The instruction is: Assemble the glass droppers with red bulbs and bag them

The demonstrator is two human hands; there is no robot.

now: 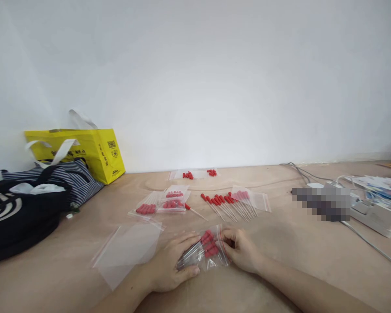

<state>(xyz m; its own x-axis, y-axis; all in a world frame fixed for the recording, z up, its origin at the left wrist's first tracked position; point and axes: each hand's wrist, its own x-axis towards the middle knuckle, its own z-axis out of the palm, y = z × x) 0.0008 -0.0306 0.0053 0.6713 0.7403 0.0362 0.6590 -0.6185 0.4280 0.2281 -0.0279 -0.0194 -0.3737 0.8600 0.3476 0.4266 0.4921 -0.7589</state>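
A clear zip bag [211,263] holding several red-tipped sticks [210,244] lies flat at the near middle of the table. My left hand [174,263] rests over the stick end of this bag, its fingers curved around the sticks. At the bag's right edge, by the zip strip, my right hand [241,250] pinches the plastic between thumb and fingers. Beyond my hands, loose red-tipped sticks [230,204] lie fanned out, with an open-looking clear bag [260,201] over some of them. Filled bags [146,208] lie to their left.
Flat clear bags [127,248] lie left of my left hand. More red pieces [188,175] sit by the wall. A yellow bag [107,156], striped bag [87,182] and black bag [22,217] stand left. Cables and a power strip [374,216] are right.
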